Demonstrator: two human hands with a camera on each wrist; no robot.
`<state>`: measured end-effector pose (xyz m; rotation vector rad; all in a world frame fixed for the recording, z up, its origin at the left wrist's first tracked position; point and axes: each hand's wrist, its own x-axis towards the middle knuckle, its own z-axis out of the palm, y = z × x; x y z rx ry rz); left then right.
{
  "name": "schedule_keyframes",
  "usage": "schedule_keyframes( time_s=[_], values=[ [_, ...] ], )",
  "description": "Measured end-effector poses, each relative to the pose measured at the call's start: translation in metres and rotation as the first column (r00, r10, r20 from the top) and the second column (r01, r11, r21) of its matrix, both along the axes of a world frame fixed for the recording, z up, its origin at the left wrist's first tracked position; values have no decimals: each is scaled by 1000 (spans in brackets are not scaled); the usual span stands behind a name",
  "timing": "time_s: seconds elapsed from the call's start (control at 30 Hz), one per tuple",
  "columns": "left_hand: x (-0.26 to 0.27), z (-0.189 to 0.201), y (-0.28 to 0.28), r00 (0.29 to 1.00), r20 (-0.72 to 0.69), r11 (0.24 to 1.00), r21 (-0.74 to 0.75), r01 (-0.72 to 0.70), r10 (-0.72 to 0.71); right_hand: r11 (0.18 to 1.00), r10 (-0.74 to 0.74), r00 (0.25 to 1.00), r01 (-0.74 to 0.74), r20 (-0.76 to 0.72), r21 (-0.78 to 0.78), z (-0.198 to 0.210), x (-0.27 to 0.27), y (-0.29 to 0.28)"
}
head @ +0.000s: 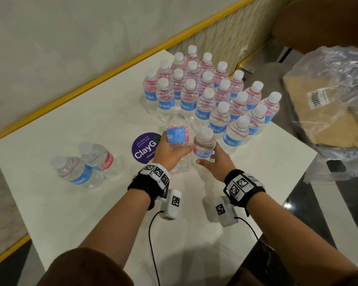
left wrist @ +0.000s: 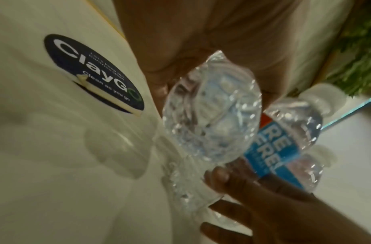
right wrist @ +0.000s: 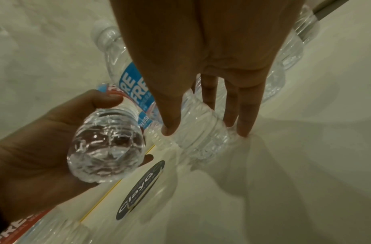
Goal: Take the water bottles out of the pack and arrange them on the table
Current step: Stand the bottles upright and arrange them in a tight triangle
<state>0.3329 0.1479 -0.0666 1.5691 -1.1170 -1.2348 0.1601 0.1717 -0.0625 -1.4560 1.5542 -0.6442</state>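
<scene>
On the white counter (head: 50, 213) a large cluster of upright water bottles (head: 205, 93) stands toward twelve o'clock, packed close in rows with their white caps up. The left hand (head: 170, 151) grips one bottle (head: 177, 135) around its lower body, fingers (right wrist: 109, 99) curled round it and its base lifted clear of the counter, as the wrist views show. Just beside it at three o'clock stands another bottle (head: 203, 145), upright on the counter; the right hand (head: 217, 159) has its fingers (right wrist: 247, 115) straight and spread around the lower part of that bottle, the thumb on one side and the others on the far side, touching it rather than clasping it. A round purple sticker (head: 144, 148) reading "ClayGo" lies flat on the counter at nine o'clock from the left hand, partly hidden by it. Farther out at nine o'clock, two bottles (head: 87, 164) lie on their sides, touching each other. Off the counter's edge at two o'clock, the crumpled clear plastic wrap (head: 335, 83) of the pack sits over a brown cardboard sheet (head: 318, 120).
</scene>
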Motion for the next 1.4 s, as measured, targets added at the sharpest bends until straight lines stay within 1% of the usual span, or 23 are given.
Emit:
schedule_keyframes(
  time_s=[0.07,0.13,0.27,0.33,0.4,0.5,0.57,0.63,0.7,0.8,0.9,1.03,1.1,1.2,1.4],
  values=[
    [1,4,-1,998,-70,1000,5,7,-7,1000,4,1000,-4,-11,5,0,0,0],
    [2,5,-1,996,-84,999,25,23,-21,1000,-5,1000,5,-7,15,0,0,0],
    [2,11,-1,982,-185,995,103,-16,35,1000,6,1000,-6,-6,28,0,1,-2],
    [2,12,1,977,-206,994,111,-25,48,999,11,1000,-11,-6,32,-1,0,-2],
    [3,9,2,986,-162,997,72,-16,28,999,14,1000,-13,-12,34,-1,0,-2],
    [8,6,-1,996,-88,999,-42,-22,18,999,11,1000,-11,-8,30,-3,-1,-2],
    [12,7,-11,999,-19,993,-112,-28,26,1000,4,1000,-3,-10,31,-4,-1,-2],
    [13,9,-24,998,62,990,-142,1,8,999,-4,1000,4,-22,42,-7,-1,-3],
    [12,7,-33,991,131,991,-128,45,-28,998,-6,998,9,-61,61,-12,-1,-5],
    [13,-6,-41,992,119,995,-82,50,-40,997,-7,989,18,-150,70,-20,-2,-8],
    [13,-7,-49,991,125,996,-71,50,-41,994,-48,985,64,-167,87,-18,6,-16],
    [15,-12,-57,976,213,999,-20,49,-44,991,-103,972,119,-213,65,-10,20,-28],
    [17,-18,-58,966,250,997,9,72,-72,987,-129,973,145,-192,71,-8,26,-35],
    [21,-23,-59,958,265,993,-7,114,-108,980,-150,974,169,-169,102,-11,32,-44],
    [22,-25,-67,962,266,998,8,62,-62,967,-211,966,229,-153,112,-11,44,-54]
  ],
)
